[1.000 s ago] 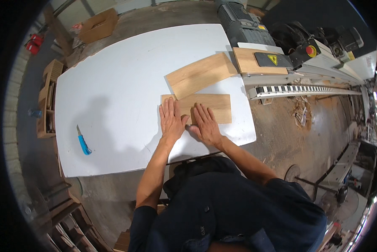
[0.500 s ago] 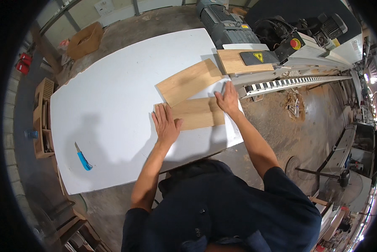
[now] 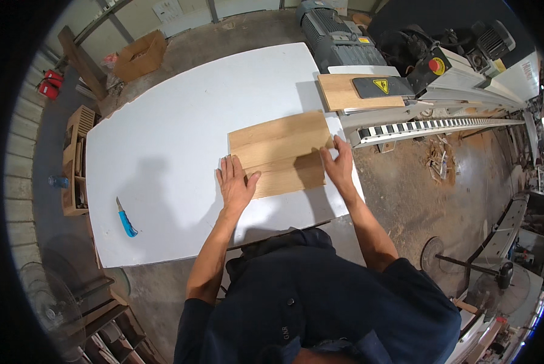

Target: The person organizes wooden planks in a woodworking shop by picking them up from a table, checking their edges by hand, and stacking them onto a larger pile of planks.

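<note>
My spread left hand and half-open right hand touch two boards, clasping neither; likely I'm aligning them, needing even pressure next

Operator's shirt: dark navy, short sleeves, round dark button, small pale lettering, folded collar.

Hands: two, left hand and right hand
Boards: three; far board and near board between the hands, machine board beyond the right hand
Table: one, beneath both hands
Knife: one, left of the left hand
Fans: two; left fan off the left hand's side, right fan off the right's
Red button: one, beyond the right hand
Carton: one, far beyond the left hand
</note>
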A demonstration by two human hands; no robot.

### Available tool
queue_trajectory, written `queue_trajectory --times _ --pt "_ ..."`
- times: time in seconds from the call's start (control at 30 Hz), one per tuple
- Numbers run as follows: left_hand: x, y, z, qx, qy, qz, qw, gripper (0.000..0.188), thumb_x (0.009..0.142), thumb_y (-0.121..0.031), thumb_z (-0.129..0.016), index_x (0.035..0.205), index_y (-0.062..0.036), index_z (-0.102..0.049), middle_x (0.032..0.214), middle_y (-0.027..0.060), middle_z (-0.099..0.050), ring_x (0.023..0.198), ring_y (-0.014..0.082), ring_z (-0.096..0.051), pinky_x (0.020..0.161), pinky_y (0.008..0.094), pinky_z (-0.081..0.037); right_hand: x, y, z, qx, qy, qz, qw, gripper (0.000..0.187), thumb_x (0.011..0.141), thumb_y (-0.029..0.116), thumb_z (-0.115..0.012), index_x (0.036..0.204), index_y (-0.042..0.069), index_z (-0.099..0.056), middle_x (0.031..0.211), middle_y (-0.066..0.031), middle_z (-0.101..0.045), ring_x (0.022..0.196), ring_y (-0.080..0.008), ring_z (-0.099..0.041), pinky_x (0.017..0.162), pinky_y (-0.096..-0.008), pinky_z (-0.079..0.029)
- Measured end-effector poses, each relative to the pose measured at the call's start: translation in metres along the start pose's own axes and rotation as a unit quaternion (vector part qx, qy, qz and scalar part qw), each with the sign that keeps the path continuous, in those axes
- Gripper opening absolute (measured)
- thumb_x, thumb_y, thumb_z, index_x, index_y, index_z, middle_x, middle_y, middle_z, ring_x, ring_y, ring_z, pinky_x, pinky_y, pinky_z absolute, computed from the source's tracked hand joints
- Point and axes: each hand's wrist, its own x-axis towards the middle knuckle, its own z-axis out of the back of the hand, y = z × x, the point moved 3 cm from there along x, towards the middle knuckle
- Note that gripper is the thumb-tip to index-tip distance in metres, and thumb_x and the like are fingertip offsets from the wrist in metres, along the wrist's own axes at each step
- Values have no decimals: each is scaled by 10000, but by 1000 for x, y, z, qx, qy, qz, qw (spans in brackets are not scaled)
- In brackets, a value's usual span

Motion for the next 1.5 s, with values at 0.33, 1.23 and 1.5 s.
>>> queue_trajectory --times 0.33,1.23,1.5 --pt "-66 7 27 -31 -7 -67 997 744 884 -333 -704 1417 100 -418 1484 357 -351 1384 509 -323 1142 560 -269 -53 -5 19 18 54 -66 996 424 871 201 -720 1201 -30 -588 1046 -167 -647 979 -333 -584 893 -435 -462" --pt "-5 -29 10 -725 25 199 659 328 976 -31 -583 1301 -34 -536 1197 87 -645 1046 159 -617 872 326 -531 -72 74 -46 513 119 -489 696 168 954 162 -675 841 44 -636 757 -86 -677 641 -192 -648 592 -328 -543" --pt "-11 27 37 -513 93 207 828 419 939 -20 -588 1353 17 -539 1264 164 -621 1124 247 -603 989 418 -463 -91 63 -8 413 286 -506 701 246 1007 236 -594 971 6 -674 814 -111 -721 722 -181 -678 656 -315 -550"
